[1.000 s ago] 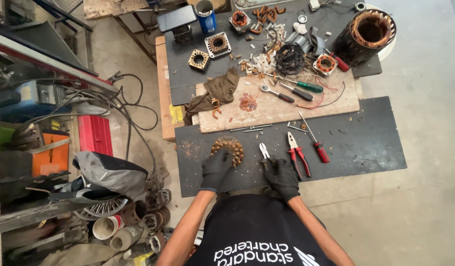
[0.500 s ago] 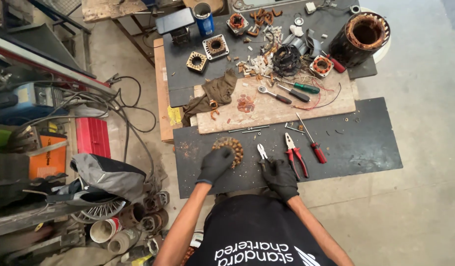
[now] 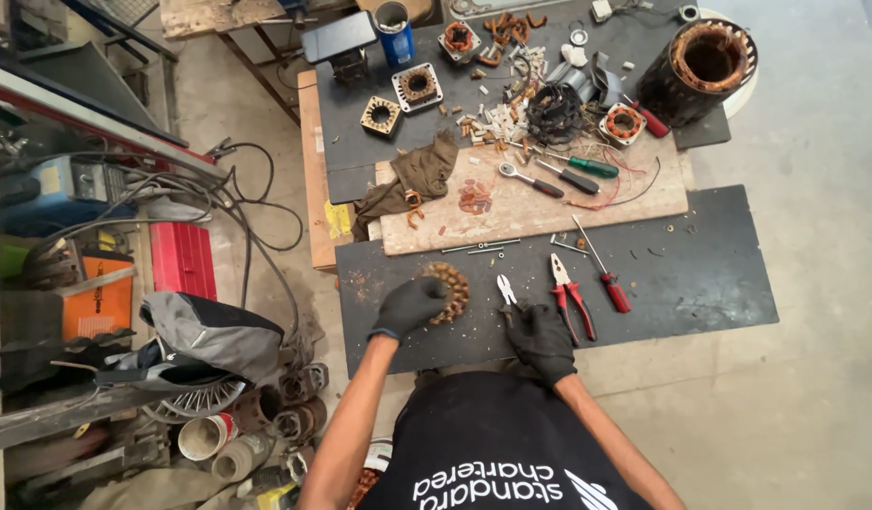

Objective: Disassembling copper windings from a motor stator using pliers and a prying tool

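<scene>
The left hand, in a black glove, has its fingers curled over the near side of a rusty round motor core, gripping it against the dark rubber mat. The core sits just at the hand's 1 o'clock, flat on the mat, with brown crumbs scattered around it. The right hand, also gloved, lies knuckles-up on the mat with its fingers bent around the handles of small side cutters, whose pale jaws point toward 12 o'clock; how firmly it grips them I cannot tell.

Compared with the views half a second and a second earlier, both hands and the core sit in the same spots on the mat; nothing has been lifted or turned. The work on the core reads as paused or only just beginning, not advancing.

At 3 o'clock from the cutters lie red-handled pliers, and just beyond them a red-handled screwdriver. At 12 o'clock a pale wooden board carries a green-handled screwdriver and a ratchet wrench, with an olive rag at its left end. Far off at 1 o'clock stands a large wound stator.
</scene>
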